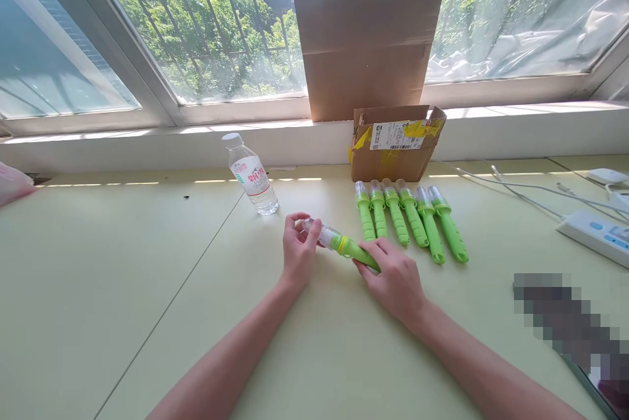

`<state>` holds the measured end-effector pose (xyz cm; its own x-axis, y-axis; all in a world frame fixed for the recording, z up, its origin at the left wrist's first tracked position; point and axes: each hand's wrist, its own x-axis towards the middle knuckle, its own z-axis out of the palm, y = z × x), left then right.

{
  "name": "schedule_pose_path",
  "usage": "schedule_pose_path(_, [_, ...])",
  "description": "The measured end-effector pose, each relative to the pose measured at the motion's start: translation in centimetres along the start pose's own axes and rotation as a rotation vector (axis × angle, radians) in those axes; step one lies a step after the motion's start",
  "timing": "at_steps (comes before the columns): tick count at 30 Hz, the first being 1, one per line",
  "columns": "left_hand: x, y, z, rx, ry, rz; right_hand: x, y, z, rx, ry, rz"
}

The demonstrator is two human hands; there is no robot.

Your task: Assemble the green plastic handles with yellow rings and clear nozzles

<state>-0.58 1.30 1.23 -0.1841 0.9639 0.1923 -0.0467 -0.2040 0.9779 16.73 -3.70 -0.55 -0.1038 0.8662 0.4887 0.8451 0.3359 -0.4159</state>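
Holding one green tool [344, 244] flat near the middle of the table [122, 289], the left hand [297, 253] pinches its clear cap while the right hand [393, 279] closes over the handle, steadying both ends. Six more tools [410, 220] lie in a row toward the back edge, before a cardboard box [393, 145]; one water bottle [251, 174] stands left of them.

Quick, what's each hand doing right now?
Left hand: closed on the clear cap end of a green tool.
Right hand: closed on the tool's green handle.

Head cam: looks fwd-down, close over table [147, 289], facing window [211, 27].
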Motion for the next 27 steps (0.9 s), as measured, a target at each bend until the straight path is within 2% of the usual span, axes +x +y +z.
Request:
schedule_pose_path(9, [0.08, 0.05, 0.05, 0.016, -0.043, -0.017, -0.10, 0.10, 0.07, 0.023, -0.018, -0.026])
schedule_pose_path(13, [0.12, 0.08, 0.08, -0.016, -0.031, -0.070, -0.12, 0.30, 0.29, 0.026, -0.025, -0.026])
schedule_pose_path(19, [-0.13, 0.04, 0.23, -0.203, -0.046, -0.203, -0.12, 0.33, 0.35, 0.024, 0.024, -0.007])
schedule_pose_path(27, [0.00, -0.08, 0.09, -0.217, -0.093, -0.229, -0.14, 0.26, 0.33, -0.020, 0.023, -0.031])
